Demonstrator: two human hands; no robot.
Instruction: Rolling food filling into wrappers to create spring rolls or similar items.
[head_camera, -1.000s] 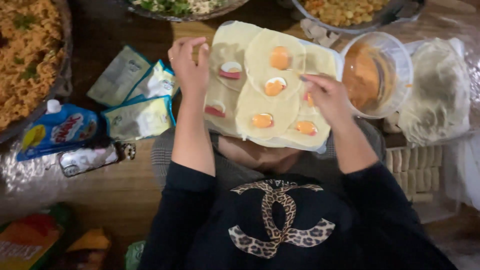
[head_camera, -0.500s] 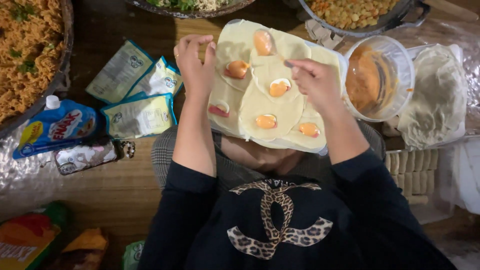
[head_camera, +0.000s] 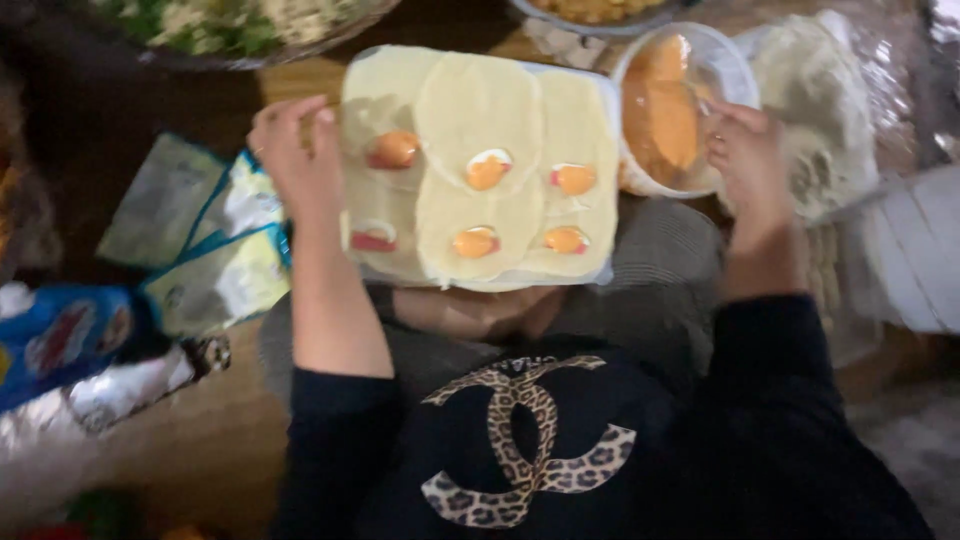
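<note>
Moved: right hand (head_camera: 748, 160) off the dough tray (head_camera: 480, 170) to the sauce tub (head_camera: 678, 105), grasping its rim.
Left hand (head_camera: 295, 160): fingers curled, at the tray's edge; grasp unclear.
Nearby: packets (head_camera: 215, 250) on the worktop (head_camera: 170, 440).

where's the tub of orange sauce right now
In the head view, the clear tub of orange sauce sits at upper right, just right of the board of dough rounds, with the right hand at its right rim.

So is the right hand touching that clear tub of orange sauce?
Touching. The head view shows the right hand with its fingers over the near rim of the clear tub.
</note>
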